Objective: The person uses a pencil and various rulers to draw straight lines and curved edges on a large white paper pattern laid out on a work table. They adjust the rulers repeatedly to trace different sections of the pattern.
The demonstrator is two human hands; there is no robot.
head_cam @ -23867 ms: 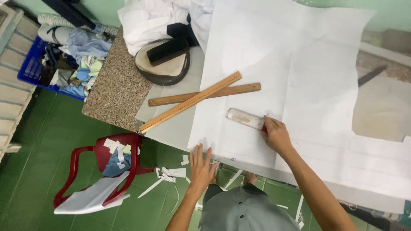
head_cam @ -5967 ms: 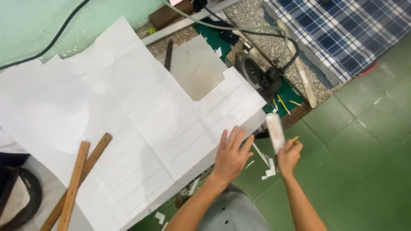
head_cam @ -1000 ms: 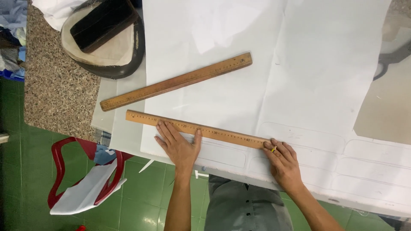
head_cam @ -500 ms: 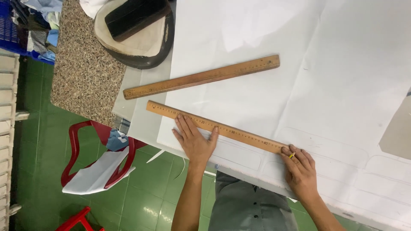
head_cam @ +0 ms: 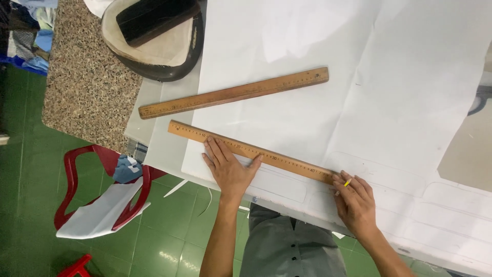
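Observation:
My left hand (head_cam: 229,168) lies flat, fingers spread, pressing on a light wooden ruler (head_cam: 287,163) that runs diagonally across a large white paper sheet (head_cam: 318,46). My right hand (head_cam: 356,202) rests at the ruler's right end, fingers closed around a small yellow pencil (head_cam: 347,183) whose tip touches the paper beside the ruler. A second, darker wooden ruler (head_cam: 233,93) lies loose on the paper just above, roughly parallel to the first.
A round black-rimmed cushion with a dark block on it (head_cam: 154,36) sits on the speckled stone counter (head_cam: 84,92) at top left. A red plastic chair (head_cam: 97,190) holding white paper scraps stands on the green tiled floor (head_cam: 20,169) below left.
The view has shifted slightly; both hands stay on the lower ruler. My right hand sits at the ruler's end with the pencil tip now visible against the paper.

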